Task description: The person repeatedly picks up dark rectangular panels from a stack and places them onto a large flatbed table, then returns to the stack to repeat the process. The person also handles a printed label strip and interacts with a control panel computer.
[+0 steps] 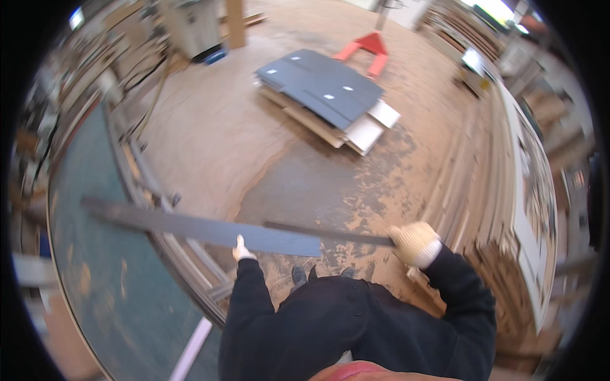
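Observation:
My left hand point(241, 250), in a pale glove, grips a long, wide dark grey board strip point(184, 226) near its right end, thumb on top. The strip reaches left over a green-topped table point(95, 254), and its far end is blurred. In a cream knitted glove, my right hand point(417, 244) is closed round the end of a narrow dark strip point(337, 237). That thinner strip points left, and its tip overlaps the wide one in view; I cannot tell whether they touch.
Ahead on the floor, grey panels point(318, 86) lie on pale boards, with a red pallet jack point(368, 47) behind them. A tall stack of boards point(470, 184) stands close on my right. Metal rails point(184, 254) edge the table, and a pale strip point(192, 349) lies near its front.

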Tool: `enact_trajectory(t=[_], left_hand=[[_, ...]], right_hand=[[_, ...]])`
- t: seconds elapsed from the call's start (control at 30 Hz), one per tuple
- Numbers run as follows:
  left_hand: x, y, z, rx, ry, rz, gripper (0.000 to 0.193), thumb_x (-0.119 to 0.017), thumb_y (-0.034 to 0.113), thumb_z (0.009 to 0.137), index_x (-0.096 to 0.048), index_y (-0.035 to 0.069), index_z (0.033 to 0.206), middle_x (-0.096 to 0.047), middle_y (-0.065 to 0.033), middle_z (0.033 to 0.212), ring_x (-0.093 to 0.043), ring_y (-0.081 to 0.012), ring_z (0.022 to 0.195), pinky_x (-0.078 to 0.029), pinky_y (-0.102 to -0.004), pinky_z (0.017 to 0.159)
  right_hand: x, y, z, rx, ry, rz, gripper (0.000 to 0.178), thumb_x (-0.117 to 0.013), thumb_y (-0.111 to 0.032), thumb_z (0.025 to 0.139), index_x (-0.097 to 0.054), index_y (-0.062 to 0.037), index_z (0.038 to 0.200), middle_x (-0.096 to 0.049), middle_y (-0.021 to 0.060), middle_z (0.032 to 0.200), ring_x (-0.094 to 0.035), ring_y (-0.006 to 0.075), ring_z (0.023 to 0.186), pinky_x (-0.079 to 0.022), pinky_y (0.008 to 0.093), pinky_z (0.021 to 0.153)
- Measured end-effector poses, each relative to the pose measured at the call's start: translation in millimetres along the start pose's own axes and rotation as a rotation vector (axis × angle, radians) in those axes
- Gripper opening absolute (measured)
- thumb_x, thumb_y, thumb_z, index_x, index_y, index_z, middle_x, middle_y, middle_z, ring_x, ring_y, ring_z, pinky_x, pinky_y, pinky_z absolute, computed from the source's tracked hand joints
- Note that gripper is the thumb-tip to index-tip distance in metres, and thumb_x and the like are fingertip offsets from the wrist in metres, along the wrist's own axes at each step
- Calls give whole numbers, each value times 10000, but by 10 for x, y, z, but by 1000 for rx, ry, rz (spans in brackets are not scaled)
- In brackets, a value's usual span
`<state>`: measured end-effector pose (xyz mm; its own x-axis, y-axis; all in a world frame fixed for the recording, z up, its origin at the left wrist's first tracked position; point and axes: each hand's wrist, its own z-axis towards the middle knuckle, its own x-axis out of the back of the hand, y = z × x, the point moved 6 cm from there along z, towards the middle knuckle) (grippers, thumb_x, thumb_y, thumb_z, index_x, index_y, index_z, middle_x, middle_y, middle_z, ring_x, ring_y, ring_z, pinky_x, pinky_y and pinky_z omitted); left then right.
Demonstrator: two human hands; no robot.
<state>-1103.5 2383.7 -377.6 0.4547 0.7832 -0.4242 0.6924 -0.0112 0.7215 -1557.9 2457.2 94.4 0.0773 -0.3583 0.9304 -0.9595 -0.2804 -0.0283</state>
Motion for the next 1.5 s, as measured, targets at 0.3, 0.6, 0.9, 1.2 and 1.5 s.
enact_trajectory(t=[0.3,0.6,0.9,1.2,1.5], left_hand=[[-727,-292,-1486,505,-562,46,483,-604,253,1036,-518,-42,1409,-596,-147,1394,-544,-297,1267,-403,-428,1131],[-1074,-183,-2272,542,-782,239,505,-553,295,1027,-513,-44,1398,-602,-179,1368,-590,-312,1236,-481,-461,1064],[-2581,-450,-3577,360,-1096,387,413,-638,83,915,-589,-35,1308,-643,-115,1253,-619,-267,1149,-492,-443,1039],[-4669,-1835,-6294,482,-1635,331,302,-622,-1,867,-605,-25,1168,-652,-97,1113,-638,-222,1018,-522,-378,930],[-5847,-3381,-8522,976,-2023,423,309,-524,195,1042,-597,-27,1245,-652,-121,1261,-617,-276,1175,-478,-428,1055]], right_hand=[[-1161,-291,1397,79,276,289,295,-723,-279,744,-756,-44,919,-742,181,982,-707,386,972,-552,475,858],[-1725,79,593,221,234,330,732,-733,-490,832,-537,-168,1460,-629,194,1232,-620,376,1100,-513,483,887],[-1426,1012,-971,8,362,280,1090,-826,-550,699,-346,-155,1594,-361,261,1591,-515,396,1296,-416,504,1029],[-1123,2436,-2892,-545,815,229,958,-798,-479,752,-427,-73,1536,-441,305,1479,-542,430,1218,-419,533,1029],[-888,3722,-3759,-1043,844,119,950,-826,-456,718,-466,-57,1502,-436,319,1431,-504,448,1174,-403,552,1013]])
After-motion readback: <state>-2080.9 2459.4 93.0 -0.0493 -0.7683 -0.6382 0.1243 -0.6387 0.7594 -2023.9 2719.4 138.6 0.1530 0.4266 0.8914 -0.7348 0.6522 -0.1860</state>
